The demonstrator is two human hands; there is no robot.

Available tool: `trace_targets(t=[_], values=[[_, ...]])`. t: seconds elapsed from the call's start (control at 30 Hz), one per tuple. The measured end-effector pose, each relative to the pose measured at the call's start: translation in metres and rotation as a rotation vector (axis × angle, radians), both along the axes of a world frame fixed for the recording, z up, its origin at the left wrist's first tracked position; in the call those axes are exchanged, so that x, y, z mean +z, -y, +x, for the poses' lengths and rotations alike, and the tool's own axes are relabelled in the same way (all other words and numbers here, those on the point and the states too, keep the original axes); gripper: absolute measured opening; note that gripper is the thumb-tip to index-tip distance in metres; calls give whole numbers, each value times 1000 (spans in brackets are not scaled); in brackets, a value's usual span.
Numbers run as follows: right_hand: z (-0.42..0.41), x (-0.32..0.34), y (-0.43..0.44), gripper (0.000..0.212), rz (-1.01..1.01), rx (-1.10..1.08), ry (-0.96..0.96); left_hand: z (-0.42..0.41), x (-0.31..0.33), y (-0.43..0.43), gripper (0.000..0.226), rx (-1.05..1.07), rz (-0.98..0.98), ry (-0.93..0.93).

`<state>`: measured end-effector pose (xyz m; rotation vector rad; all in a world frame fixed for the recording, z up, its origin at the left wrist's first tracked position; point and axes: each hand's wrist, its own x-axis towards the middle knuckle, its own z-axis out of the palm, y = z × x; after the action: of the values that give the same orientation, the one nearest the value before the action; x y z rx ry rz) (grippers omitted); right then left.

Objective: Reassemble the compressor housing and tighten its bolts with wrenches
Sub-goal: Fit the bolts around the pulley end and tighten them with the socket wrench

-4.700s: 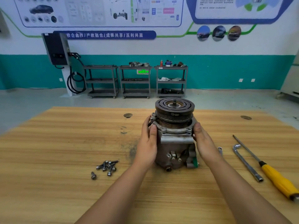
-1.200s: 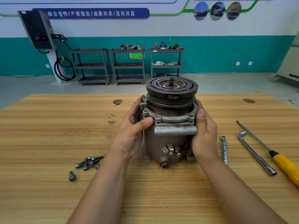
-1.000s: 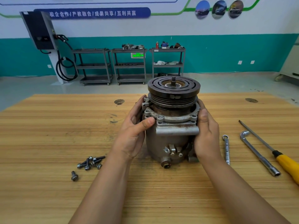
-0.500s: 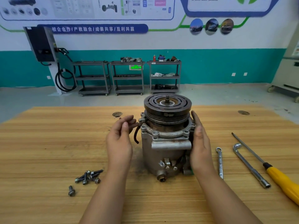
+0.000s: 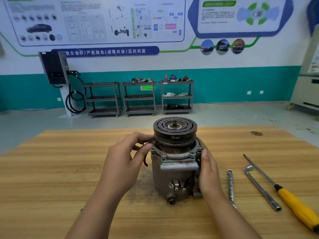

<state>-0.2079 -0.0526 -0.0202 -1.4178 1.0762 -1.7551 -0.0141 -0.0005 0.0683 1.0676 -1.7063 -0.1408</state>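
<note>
Left hand [image 5: 126, 158] pinches the black wire [image 5: 146, 160] beside the compressor housing [image 5: 174, 176], right hand [image 5: 209, 171] braces flat; apparently aligning, bolt insertion probably next.

On wooden table [image 5: 51, 178]: compressor [image 5: 174, 175] upright at ctr; to its right lie ring-end wrench [image 5: 230, 185], L-socket wrench [image 5: 260, 187], yellow-handled screwdriver [image 5: 293, 204], side by side.
</note>
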Motion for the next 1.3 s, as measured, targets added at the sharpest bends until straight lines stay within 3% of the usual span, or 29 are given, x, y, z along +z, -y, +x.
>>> trace_targets(t=[0.07,0.17,0.43,0.57,0.73,0.9,1.1,1.3], values=[[0,1,-1,48,43,-4,13,-2,2,-2,33,2,28,125],[2,7,-5,25,90,-44,61,-7,3,0,18,-12,40,318],[3,11,-7,17,84,-39,93,-13,9,7,19,30,-18,459],[2,10,-6,20,75,-28,84,-13,8,11,17,53,56,342],[2,9,-5,27,64,-8,71,-20,5,12,9,40,-6,348],[3,12,-8,23,52,-18,98,-27,-8,14,28,30,99,56],[4,11,-7,26,34,-17,92,-31,-21,16,19,60,126,-170],[3,15,-8,22,69,-42,66,-33,-33,21,9,-98,109,-335]])
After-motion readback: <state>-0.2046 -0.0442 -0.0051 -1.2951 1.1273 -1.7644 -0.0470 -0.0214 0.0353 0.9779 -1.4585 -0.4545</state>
